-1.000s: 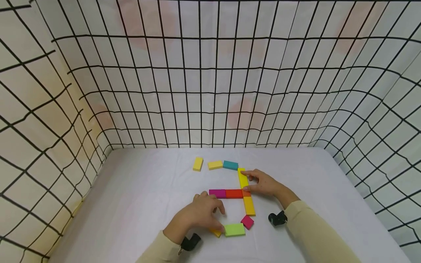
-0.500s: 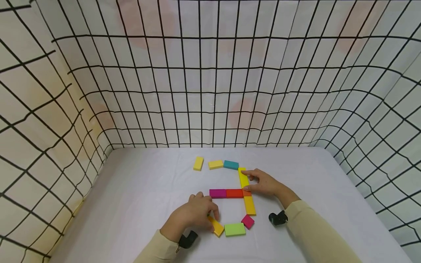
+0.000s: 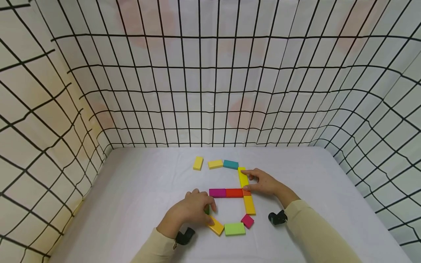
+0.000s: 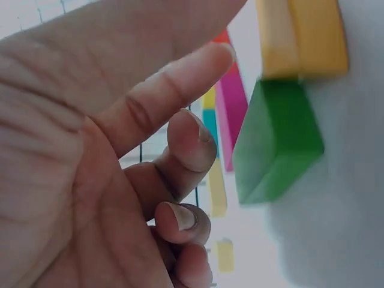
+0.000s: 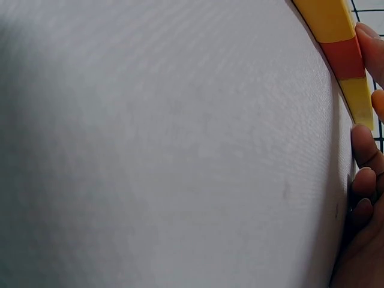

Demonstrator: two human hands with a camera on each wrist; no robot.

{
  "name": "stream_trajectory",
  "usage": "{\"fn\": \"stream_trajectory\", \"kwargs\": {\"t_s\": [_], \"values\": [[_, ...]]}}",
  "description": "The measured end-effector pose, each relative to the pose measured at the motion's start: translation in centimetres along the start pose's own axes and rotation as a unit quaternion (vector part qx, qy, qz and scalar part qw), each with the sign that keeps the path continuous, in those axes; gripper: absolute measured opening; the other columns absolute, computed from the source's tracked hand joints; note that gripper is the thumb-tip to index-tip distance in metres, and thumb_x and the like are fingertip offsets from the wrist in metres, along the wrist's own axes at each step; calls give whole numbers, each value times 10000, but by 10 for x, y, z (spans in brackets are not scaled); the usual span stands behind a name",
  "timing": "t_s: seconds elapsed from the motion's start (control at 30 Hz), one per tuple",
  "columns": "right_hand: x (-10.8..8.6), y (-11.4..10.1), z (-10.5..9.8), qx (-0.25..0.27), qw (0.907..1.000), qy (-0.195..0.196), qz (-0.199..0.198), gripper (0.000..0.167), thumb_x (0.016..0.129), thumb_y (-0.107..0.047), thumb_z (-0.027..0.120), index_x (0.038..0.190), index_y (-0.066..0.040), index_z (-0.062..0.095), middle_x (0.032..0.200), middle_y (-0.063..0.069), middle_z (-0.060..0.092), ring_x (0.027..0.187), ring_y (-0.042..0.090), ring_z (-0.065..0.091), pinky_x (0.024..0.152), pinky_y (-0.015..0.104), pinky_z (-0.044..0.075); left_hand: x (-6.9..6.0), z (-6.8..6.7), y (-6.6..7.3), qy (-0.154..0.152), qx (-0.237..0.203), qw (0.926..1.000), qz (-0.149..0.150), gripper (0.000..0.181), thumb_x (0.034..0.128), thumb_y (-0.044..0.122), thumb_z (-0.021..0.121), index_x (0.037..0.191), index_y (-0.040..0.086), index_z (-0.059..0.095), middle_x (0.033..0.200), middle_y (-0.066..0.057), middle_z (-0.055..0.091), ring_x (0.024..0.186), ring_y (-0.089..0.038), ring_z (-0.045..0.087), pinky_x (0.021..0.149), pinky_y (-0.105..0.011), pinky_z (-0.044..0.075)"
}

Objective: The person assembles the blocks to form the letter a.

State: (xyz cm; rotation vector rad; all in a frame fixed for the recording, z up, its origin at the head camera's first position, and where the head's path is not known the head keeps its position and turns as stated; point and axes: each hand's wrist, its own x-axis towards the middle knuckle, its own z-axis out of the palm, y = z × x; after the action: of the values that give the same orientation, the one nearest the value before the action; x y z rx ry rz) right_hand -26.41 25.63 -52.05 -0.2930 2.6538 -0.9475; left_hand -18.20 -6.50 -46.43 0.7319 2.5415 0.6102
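My left hand (image 3: 190, 210) is over the near left part of a loose ring of coloured blocks. Its thumb is by an amber block (image 3: 216, 226), contact unclear, and its fingers curve loosely around nothing. A green block (image 4: 282, 141) touches the amber one's end; the hand mostly hides it in the head view. My right hand (image 3: 264, 183) rests thumb and index finger along a yellow block (image 3: 243, 178), the thumb near an orange block (image 3: 246, 193). A second amber block (image 3: 249, 205) continues that column. Red (image 3: 234, 193) and magenta (image 3: 217, 193) blocks run left from the orange one.
A lime block (image 3: 235, 229) and a tilted crimson block (image 3: 247, 221) lie at the near side. Teal (image 3: 231, 164) and pale yellow (image 3: 215, 164) blocks lie at the far side, with another pale yellow block (image 3: 198, 163) farther left. Black wire mesh (image 3: 210, 91) surrounds the white table.
My left hand has moved left and slightly away from the body, off the amber block's near end, uncovering more of it and part of the green block. The right hand has stayed put.
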Motion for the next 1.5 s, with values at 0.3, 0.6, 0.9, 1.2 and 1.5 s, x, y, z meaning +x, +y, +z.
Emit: {"fn": "stream_trajectory", "kwargs": {"t_s": [0.3,0.6,0.9,1.2,1.5], "values": [[0,0,0,-35,10000,7,-17,749,828,-488,819,1479,-234,547,1086,36,516,1028,208,463,818,348,413,0,-13,-25,582,-538,9957,-482,382,801,278,871,1114,160,687,902,-5,589,888,-191,481,774,-358,403],[-1,-1,0,66,10000,-11,-31,749,827,-480,822,1477,-226,550,1084,40,515,1020,211,462,812,348,410,5,-10,-34,363,-890,9935,-607,561,754,313,907,1214,137,638,952,-31,602,923,-208,502,752,-371,457],[1,0,1,99,9999,-19,-14,748,826,-475,823,1478,-230,548,1092,40,516,1045,214,464,829,352,418,2,-2,-19,-199,-543,9983,71,385,722,340,928,1052,297,736,915,68,572,947,-153,443,773,-328,390],[2,2,3,80,9999,27,-54,741,825,-469,825,1473,-234,554,1085,38,521,1043,208,467,825,346,425,2,4,-13,-237,-151,9995,121,235,706,299,931,834,359,744,987,155,587,939,-118,413,793,-305,357],[0,0,2,35,10000,17,-42,745,826,-474,822,1475,-229,551,1091,40,523,1028,210,467,810,347,417,3,6,-13,-292,-279,9990,190,227,706,332,929,798,343,721,986,147,583,923,-121,421,788,-317,351]]}}
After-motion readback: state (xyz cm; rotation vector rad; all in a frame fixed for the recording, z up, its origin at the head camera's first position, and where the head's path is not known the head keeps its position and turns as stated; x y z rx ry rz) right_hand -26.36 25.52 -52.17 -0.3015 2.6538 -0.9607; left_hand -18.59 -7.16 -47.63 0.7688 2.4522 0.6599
